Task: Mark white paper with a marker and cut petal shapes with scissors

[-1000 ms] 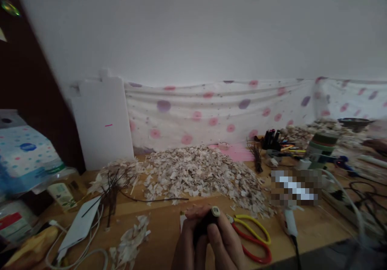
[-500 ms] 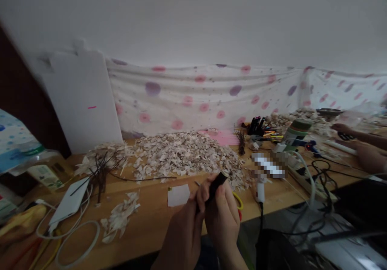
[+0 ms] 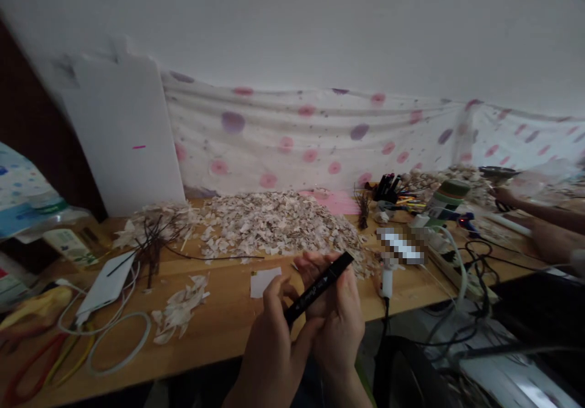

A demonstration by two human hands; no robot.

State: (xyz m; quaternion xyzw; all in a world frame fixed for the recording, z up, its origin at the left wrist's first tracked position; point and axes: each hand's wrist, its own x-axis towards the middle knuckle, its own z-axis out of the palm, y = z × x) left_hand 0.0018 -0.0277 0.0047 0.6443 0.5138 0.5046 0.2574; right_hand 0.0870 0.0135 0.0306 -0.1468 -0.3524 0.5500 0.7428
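A black marker (image 3: 319, 287) with white lettering is held slantwise between my hands, above the front edge of the wooden table. My left hand (image 3: 280, 334) grips its lower end between thumb and fingers. My right hand (image 3: 340, 316) supports the upper part, thumb against it and the other fingers loosely curled behind. A small white paper (image 3: 265, 282) lies just beyond my left hand. Past both hands spreads a heap of pale, dry flakes (image 3: 283, 222).
To the left are a small pile of flakes (image 3: 180, 310), dark twigs (image 3: 153, 243), a white power bank (image 3: 106, 287) with cable, and a bottle (image 3: 68, 231). A power strip (image 3: 466, 277), a green-lidded jar (image 3: 448, 201) and another person's hand (image 3: 551, 237) are at right.
My fingers have loosened and spread, and the marker now shows along its length with its lettering visible. The view has tilted slightly. At right, the other person's hands have shifted a little.
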